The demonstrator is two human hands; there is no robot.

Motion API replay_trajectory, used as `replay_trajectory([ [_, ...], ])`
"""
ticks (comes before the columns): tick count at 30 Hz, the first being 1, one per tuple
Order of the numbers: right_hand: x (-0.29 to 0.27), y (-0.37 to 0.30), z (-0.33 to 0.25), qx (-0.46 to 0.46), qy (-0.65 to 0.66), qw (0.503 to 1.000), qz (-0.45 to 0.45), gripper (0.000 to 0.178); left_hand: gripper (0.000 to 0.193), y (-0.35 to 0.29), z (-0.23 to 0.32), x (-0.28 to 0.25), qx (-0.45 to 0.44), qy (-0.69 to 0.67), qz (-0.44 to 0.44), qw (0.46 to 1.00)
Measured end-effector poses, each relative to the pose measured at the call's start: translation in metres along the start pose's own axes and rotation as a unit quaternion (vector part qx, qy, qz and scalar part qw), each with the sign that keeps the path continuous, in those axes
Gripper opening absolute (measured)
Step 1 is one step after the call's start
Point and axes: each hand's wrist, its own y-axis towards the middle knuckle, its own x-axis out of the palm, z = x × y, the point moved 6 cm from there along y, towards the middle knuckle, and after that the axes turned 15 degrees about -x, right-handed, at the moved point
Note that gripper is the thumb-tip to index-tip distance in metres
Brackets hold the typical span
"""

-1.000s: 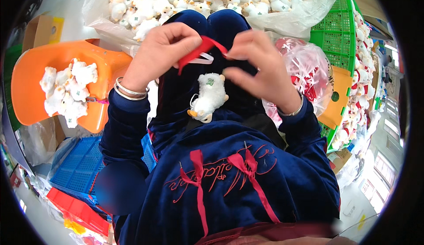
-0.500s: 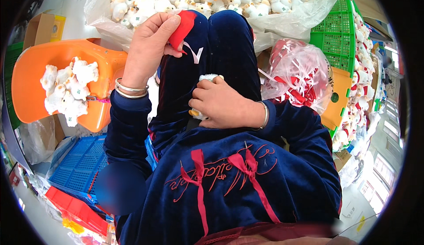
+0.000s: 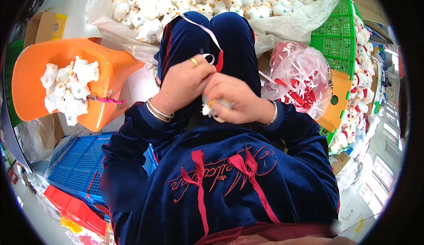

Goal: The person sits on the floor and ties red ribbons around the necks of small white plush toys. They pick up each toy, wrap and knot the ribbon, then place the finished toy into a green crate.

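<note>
Both hands meet in front of my lap. My right hand (image 3: 234, 98) is wrapped round a small white plush animal (image 3: 208, 108) with a yellow-orange bit, mostly hidden by the fingers. Closed against it, my left hand (image 3: 187, 84) pinches a red cloth piece (image 3: 220, 61) with white ribbon (image 3: 204, 28). The red cloth shows just beyond the fingertips, and one ribbon end loops up over my knee. How the cloth lies against the toy is hidden behind the hands.
Beyond my knees lies a large clear plastic bag (image 3: 104, 17) of white plush toys. An orange chair (image 3: 31, 77) at left holds several more. At right are a clear bag (image 3: 295, 53) of red cloth pieces and a green crate (image 3: 333, 33). A blue crate (image 3: 77, 161) stands lower left.
My left hand has come down and right with the red cloth, meeting my right hand. The right hand has turned the plush toy, and the white ribbon now stretches out beyond the hands.
</note>
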Motion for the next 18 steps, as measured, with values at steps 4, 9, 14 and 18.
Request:
replay_trajectory([
  [4, -0.025, -0.001, -0.001, 0.105, 0.063, 0.989, 0.078, 0.009, 0.012, -0.015, 0.002, 0.005, -0.048, -0.142, -0.109, 0.983],
  [9, -0.025, -0.006, 0.014, 0.225, 0.104, 0.964, 0.098, 0.016, 0.033, -0.026, 0.016, 0.000, -0.107, -0.242, -0.225, 0.938],
  [14, -0.027, -0.015, 0.036, 0.266, 0.087, 0.952, 0.126, 0.022, 0.040, -0.037, -0.002, 0.024, -0.251, -0.285, -0.209, 0.901],
  [18, -0.067, -0.011, 0.028, 0.199, 0.028, 0.964, 0.174, 0.030, 0.039, -0.045, -0.007, 0.019, -0.325, -0.389, -0.231, 0.830],
])
